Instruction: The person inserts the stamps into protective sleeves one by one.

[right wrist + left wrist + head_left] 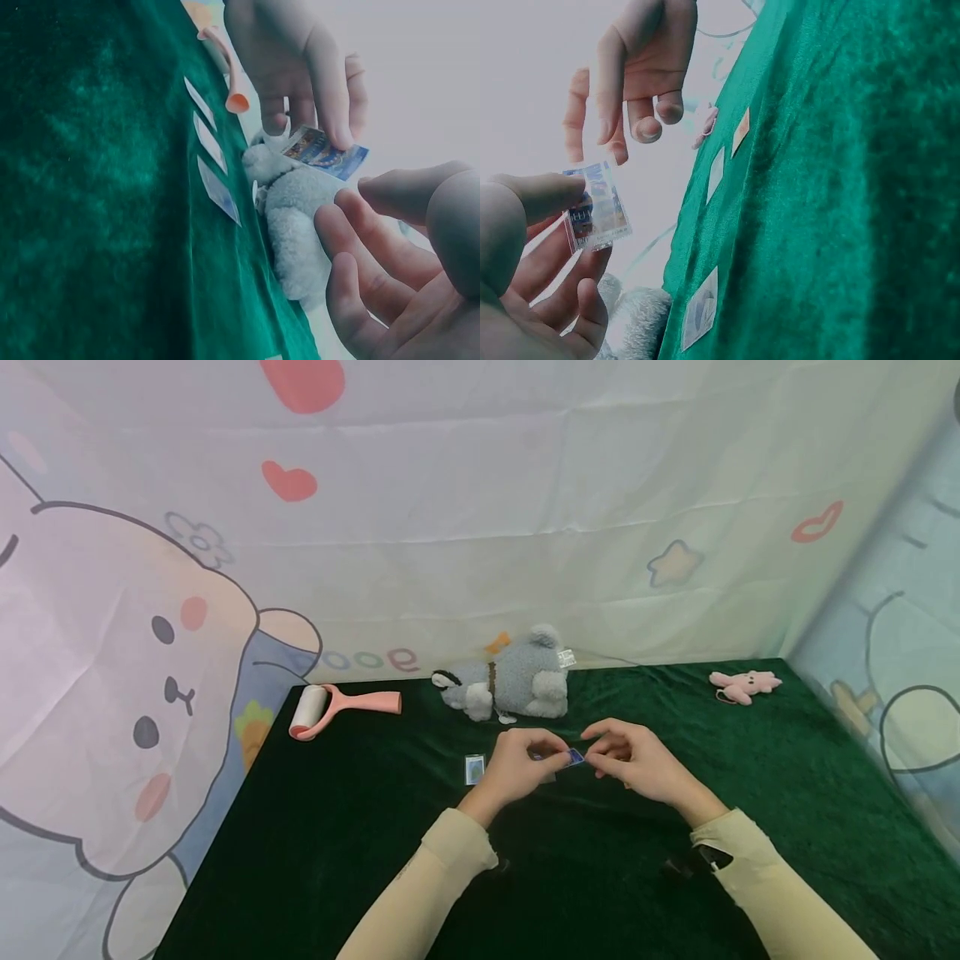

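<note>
My left hand (513, 768) pinches a small blue printed stamp (598, 206) in a clear sleeve between thumb and fingers, raised above the green cloth. Close by on the right is my right hand (637, 764), its fingers loosely bent and apart. In the right wrist view a gap shows between its fingertips and the stamp (326, 154), and it holds nothing. Several other sleeved pieces lie on the cloth below, among them a pale one (475, 770) left of the left hand and an orange one (741, 133). The hands partly hide this row in the head view.
A grey plush toy (521, 681) lies at the back of the green-covered table (337, 843). A pink-handled lint roller (360, 702) is at the back left, and a small pink plush (746, 685) at the back right. A printed curtain (480, 527) hangs behind.
</note>
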The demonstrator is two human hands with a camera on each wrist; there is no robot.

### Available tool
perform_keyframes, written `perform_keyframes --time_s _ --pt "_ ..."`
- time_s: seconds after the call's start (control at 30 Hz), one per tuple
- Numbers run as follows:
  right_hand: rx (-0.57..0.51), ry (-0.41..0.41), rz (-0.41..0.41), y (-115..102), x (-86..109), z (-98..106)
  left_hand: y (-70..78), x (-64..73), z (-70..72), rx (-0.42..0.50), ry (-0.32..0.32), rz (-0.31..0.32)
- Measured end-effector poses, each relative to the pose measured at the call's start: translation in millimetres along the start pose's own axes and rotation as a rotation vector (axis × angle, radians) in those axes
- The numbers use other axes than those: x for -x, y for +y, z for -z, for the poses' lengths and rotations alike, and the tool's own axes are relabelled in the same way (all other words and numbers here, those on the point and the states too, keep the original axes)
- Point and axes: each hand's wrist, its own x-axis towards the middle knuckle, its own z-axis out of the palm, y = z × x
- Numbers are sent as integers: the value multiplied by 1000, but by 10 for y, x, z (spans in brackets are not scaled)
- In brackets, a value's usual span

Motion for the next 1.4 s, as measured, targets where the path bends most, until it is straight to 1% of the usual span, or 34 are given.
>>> perform_keyframes --time_s 0.17,0.27,0.33,0.43,0.57,0.67,0.73,0.8,0.93,1.0,1.2,1.4 --pt "-5 15 10 44 31 54 -42 -36 -10 20 24 54" --pt "-4 21 2 75 56 81 -51 -50 -23 47 8 102" --pt "-1 21 -10 94 73 96 -57 -60 -34 60 0 123" --pt "-6 19 -31 115 95 115 -61 -80 -52 49 -7 139" --pt "-12 14 -67 134 119 145 -76 -124 -97 31 0 158" --pt "-15 14 -79 154 129 163 -83 -167 -137 18 9 174" --pt "-15 13 -78 173 134 173 -86 -194 -158 2 16 191" --pt "-24 12 -75 191 140 178 -87 -213 -176 -19 18 225" --pt "-26 4 -87 222 157 182 -104 -234 -223 -62 2 298" --pt "-24 5 -95 228 164 180 -116 -239 -250 -80 -9 321" --pt "-15 7 -99 209 170 173 -122 -239 -304 -148 -34 350" --pt "-8 5 -113 201 176 168 -105 -248 -338 -253 -11 380"
